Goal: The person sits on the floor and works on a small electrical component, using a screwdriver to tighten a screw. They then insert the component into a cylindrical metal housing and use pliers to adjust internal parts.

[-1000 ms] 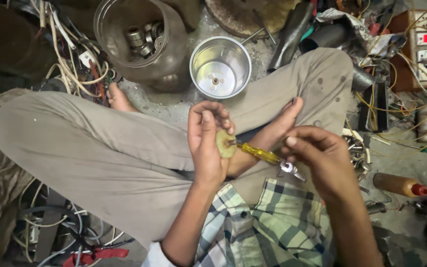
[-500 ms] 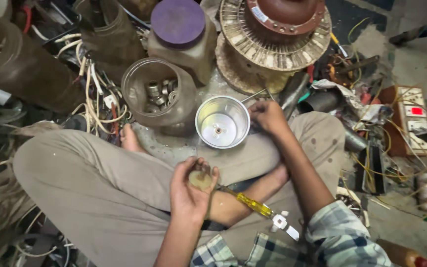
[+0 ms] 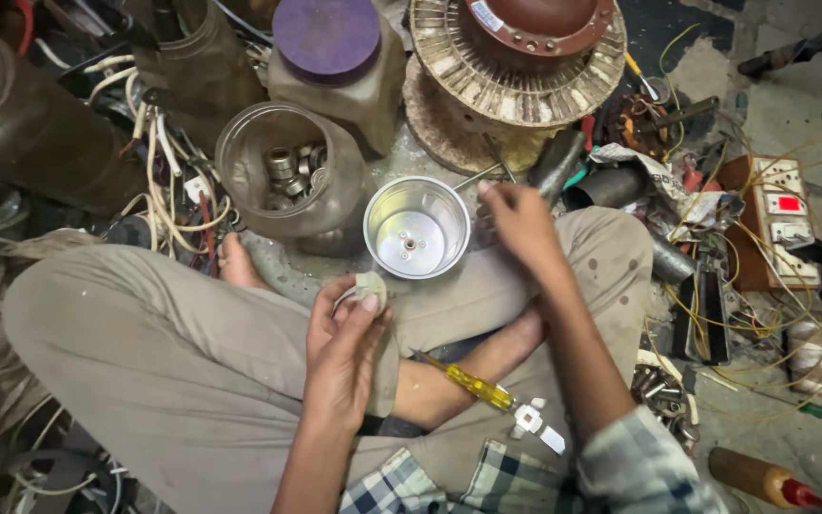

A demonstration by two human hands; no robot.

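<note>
Your left hand (image 3: 340,347) was closed around a small round pale disc (image 3: 369,286), a flat greyish piece pinched between the thumb and the fingers, with a thin bent wire beside it. The disc sat in front of your body, above your left knee, at about 7 o'clock from the shiny round metal cup (image 3: 417,227). I judge that this disc was light and rather stiff, maybe a little dusty and easy to slip, so the edge is the good place to take it, as you did.

Your right hand (image 3: 521,221) was stretched forward to the right rim of the metal cup, at about 3 o'clock from it. The fingers were half spread and curled down; whether they pinched some small part, I cannot tell. The cup looked thin and light, with a smooth wall, so it would tip easily if pushed at the rim.

On your lap, at 5 o'clock from the cup, lay the screwdriver with the yellow transparent handle (image 3: 473,383), and just beside its end a small white metal blade piece (image 3: 537,424). At 10 o'clock from the cup stood a clear glass jar with metal bearings inside (image 3: 283,176), and at 12 o'clock the big round motor stator with copper-coloured fins (image 3: 516,57).
</note>
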